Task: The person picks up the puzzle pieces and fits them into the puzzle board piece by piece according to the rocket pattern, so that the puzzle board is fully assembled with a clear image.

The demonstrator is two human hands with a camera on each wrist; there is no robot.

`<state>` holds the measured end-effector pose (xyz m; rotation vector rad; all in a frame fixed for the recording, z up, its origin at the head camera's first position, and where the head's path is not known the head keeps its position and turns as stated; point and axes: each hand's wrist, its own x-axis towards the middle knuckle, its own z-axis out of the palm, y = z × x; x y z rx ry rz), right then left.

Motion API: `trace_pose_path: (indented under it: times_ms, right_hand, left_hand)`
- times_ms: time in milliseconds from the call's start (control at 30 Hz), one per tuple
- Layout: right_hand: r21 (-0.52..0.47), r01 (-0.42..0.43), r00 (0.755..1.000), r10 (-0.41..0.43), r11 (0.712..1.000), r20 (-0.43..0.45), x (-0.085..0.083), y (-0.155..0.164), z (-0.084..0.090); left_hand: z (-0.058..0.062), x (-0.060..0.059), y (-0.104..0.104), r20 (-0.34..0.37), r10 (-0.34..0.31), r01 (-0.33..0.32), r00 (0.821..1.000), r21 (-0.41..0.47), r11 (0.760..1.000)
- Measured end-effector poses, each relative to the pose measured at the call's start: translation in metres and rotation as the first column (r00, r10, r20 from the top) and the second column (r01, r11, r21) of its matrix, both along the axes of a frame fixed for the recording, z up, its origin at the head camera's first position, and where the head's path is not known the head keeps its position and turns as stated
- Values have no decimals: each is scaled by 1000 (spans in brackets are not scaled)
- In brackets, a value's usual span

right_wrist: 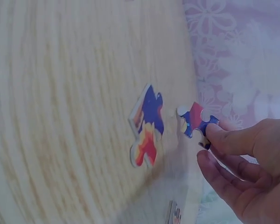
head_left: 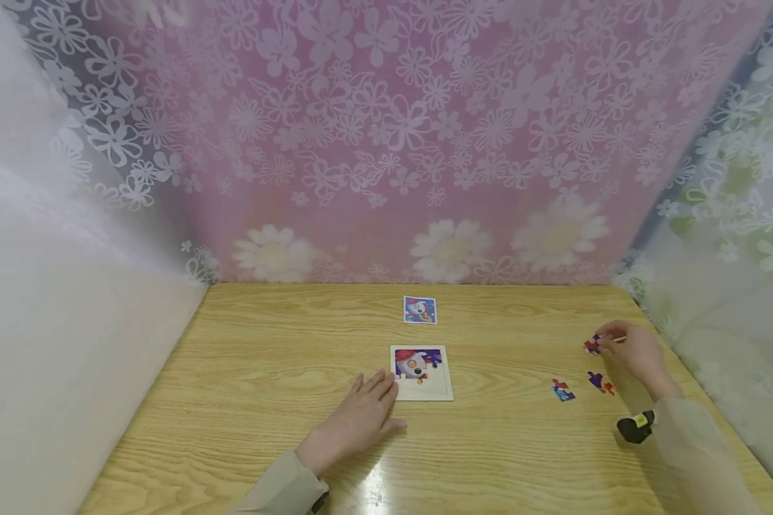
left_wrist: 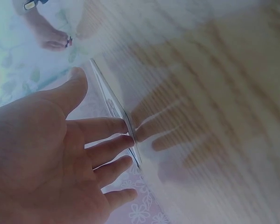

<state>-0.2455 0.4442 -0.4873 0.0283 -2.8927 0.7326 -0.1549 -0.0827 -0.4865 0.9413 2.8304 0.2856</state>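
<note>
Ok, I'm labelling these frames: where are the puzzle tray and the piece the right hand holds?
puzzle tray [head_left: 436, 390], head view, bare lower right part.
held piece [right_wrist: 196, 119], right wrist view, its red and blue middle.

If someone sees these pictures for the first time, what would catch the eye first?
Probably the half-filled puzzle board at the middle of the wooden table, with the left hand lying flat at its left edge. Next, the right hand near the table's right edge, pinching a bright puzzle piece, with loose pieces beside it.
</note>
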Motion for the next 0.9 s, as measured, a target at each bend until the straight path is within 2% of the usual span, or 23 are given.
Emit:
trace_pose_path:
  times_ms: [267, 600, 767, 900]
  right_hand:
    - [-58, -29, 999, 27, 998, -36, 0, -14, 7]
    - [-242, -60, 998, 54, 969, -32, -1, -44, 13]
    - [-245, -76, 997, 71, 967, -29, -2, -64, 15]
    - [-284, -95, 995, 102, 954, 10, -3, -86, 19]
  left_hand:
    - [-1, 0, -2, 3, 5, -5, 1000, -1, 1000]
    - [1, 1, -3, -6, 2, -2, 1000, -8, 1000]
    - [4, 2, 0, -5, 1, -1, 1000, -19, 1000]
    - [3, 1, 1, -15, 0, -1, 1000, -26, 1000]
